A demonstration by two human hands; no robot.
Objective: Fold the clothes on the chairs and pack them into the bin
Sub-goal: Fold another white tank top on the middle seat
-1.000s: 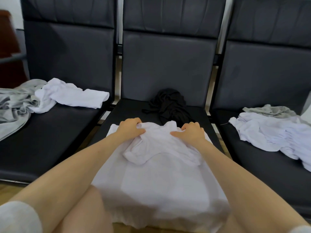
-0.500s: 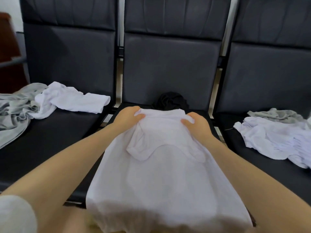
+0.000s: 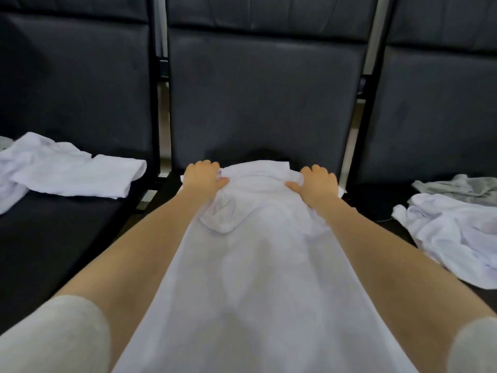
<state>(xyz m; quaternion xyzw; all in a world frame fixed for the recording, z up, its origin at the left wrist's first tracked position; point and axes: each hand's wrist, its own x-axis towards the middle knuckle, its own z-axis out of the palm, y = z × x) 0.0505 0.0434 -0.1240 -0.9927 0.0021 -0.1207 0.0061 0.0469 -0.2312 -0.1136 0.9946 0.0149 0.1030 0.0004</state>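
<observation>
Early in the fold: one white shirt in hand, nothing packed in sight.

Left hand (image 3: 203,176) and right hand (image 3: 317,183), apart, each grip the far edge of the shirt (image 3: 258,265), stretched over the middle chair (image 3: 263,103) at 12 o'clock. Loose white clothes (image 3: 72,170) lie at 10 o'clock, another heap (image 3: 454,232) at 3; the bin is out of view.

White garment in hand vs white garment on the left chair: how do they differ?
The held white garment is stretched long between left hand and right hand; the left-chair white garment lies crumpled, untouched. The held one sits on the middle chair. Both are plain white cloth.
</observation>
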